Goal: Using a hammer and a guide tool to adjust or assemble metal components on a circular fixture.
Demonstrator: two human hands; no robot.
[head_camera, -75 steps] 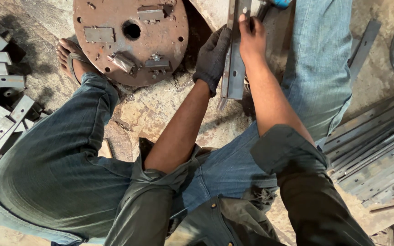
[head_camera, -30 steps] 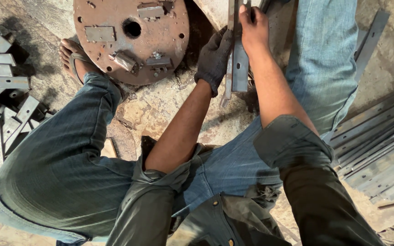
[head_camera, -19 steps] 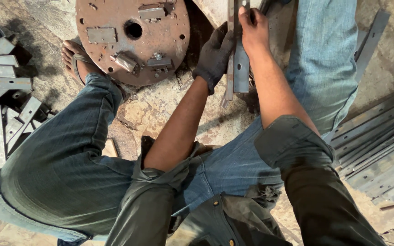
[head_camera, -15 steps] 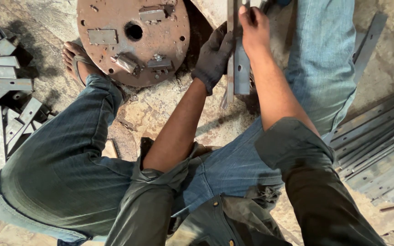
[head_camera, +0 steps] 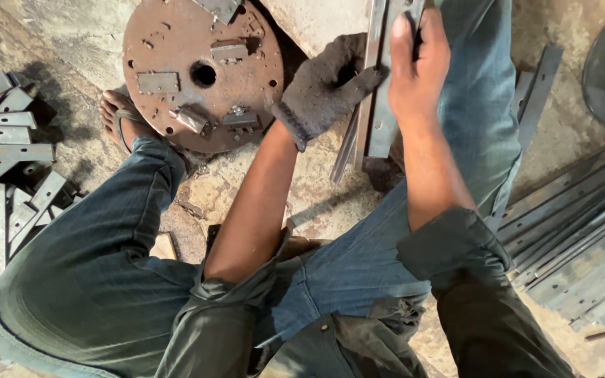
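I sit low with my knees spread over a stone floor. My left hand (head_camera: 327, 87), in a dark knitted glove, grips the edge of a long flat steel strip (head_camera: 379, 105) that stands upright in front of me. My bare right hand (head_camera: 418, 66) presses on the same strip from the right, thumb laid along it. The strip's top runs out of the frame. A second, thinner strip (head_camera: 344, 150) leans beside it, lower end on the floor.
A rusty round steel plate (head_camera: 201, 70) with welded blocks and a centre hole lies at upper left, next to my sandalled foot (head_camera: 120, 119). Short flat bars (head_camera: 1, 175) are piled at the left. Long steel strips (head_camera: 575, 238) lie stacked at the right.
The view has shifted slightly downward and nearer. Both hands stay on the upright strip, with my right hand a little lower on it.
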